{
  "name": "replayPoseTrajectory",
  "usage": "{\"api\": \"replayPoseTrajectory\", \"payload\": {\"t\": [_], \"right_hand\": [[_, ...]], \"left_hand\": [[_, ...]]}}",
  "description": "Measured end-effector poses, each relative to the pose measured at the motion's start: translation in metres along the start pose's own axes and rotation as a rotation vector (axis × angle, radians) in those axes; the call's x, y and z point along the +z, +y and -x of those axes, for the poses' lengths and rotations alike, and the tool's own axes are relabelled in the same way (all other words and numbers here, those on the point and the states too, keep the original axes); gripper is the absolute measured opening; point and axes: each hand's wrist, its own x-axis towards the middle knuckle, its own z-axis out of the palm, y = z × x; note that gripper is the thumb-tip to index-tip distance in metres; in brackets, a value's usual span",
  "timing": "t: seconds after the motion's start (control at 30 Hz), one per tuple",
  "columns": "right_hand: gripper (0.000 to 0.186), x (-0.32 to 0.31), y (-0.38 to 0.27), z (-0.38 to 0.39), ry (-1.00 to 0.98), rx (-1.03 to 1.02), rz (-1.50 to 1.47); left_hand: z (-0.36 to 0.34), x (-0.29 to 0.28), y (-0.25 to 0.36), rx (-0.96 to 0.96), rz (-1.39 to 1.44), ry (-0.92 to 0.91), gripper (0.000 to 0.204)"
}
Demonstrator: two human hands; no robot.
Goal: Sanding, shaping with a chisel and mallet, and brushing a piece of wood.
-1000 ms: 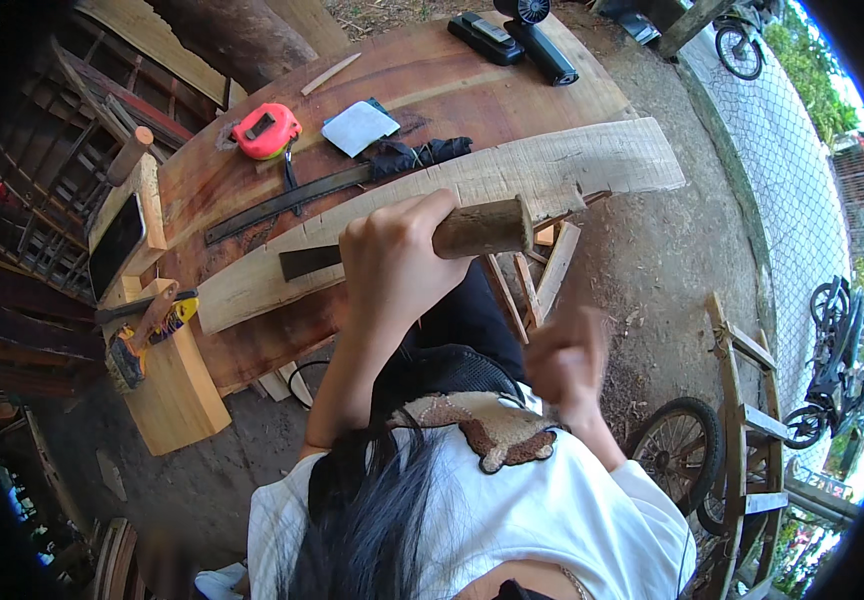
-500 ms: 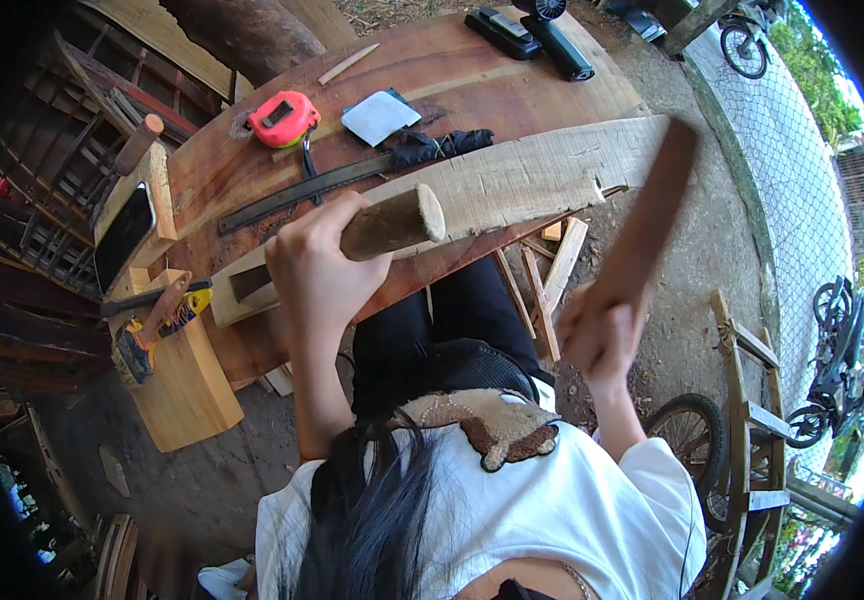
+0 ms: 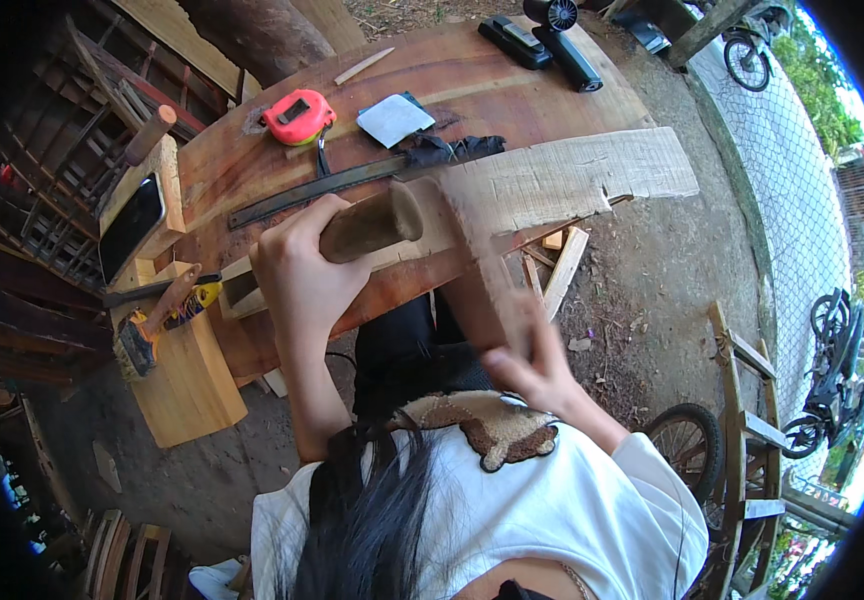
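Observation:
My left hand (image 3: 302, 265) grips a thick round wooden handle (image 3: 372, 222) that lies across a pale rough plank (image 3: 572, 175) on the reddish wooden table (image 3: 472, 85). The tool's working end is hidden under my fingers. My right hand (image 3: 527, 355) holds a long wooden stick (image 3: 472, 250), blurred with motion, whose upper end is at the butt of the handle. A rectangular slot (image 3: 237, 290) shows in the plank's left end, just left of my left hand.
On the table lie a red tape measure (image 3: 299, 117), a long dark metal blade (image 3: 322, 188), a black cloth (image 3: 452, 148) and a white pad (image 3: 394, 118). A phone (image 3: 132, 228) rests on a wood block at left. Hand tools (image 3: 167, 315) sit on a low block. A motorcycle (image 3: 837, 350) stands at right.
My right hand had the stick raised to the right; it has swung down and left onto the butt of the handle. My left hand kept its hold.

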Motion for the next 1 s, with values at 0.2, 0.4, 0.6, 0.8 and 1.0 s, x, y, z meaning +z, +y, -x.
{"api": "replayPoseTrajectory", "payload": {"t": [0.2,0.4,0.6,0.8,1.0], "right_hand": [[0.045,-0.017,-0.003,-0.009,0.361,0.240,-0.718],[0.060,0.003,-0.003,-0.003,-0.115,0.308,-0.252],[0.057,-0.037,0.018,0.009,0.484,0.341,-0.638],[0.039,-0.069,0.052,0.036,0.839,0.320,-0.520],[0.052,-0.134,0.050,0.053,1.128,0.233,-0.302]], "left_hand": [[0.001,-0.009,-0.005,-0.010,-0.031,-0.011,0.018],[-0.001,-0.004,-0.009,-0.025,-0.062,0.007,0.017],[-0.009,0.009,0.046,0.213,0.236,-0.010,0.024],[-0.007,0.095,0.130,0.505,0.386,-0.362,0.033],[-0.003,0.138,0.152,0.473,0.360,-0.422,0.027]]}}
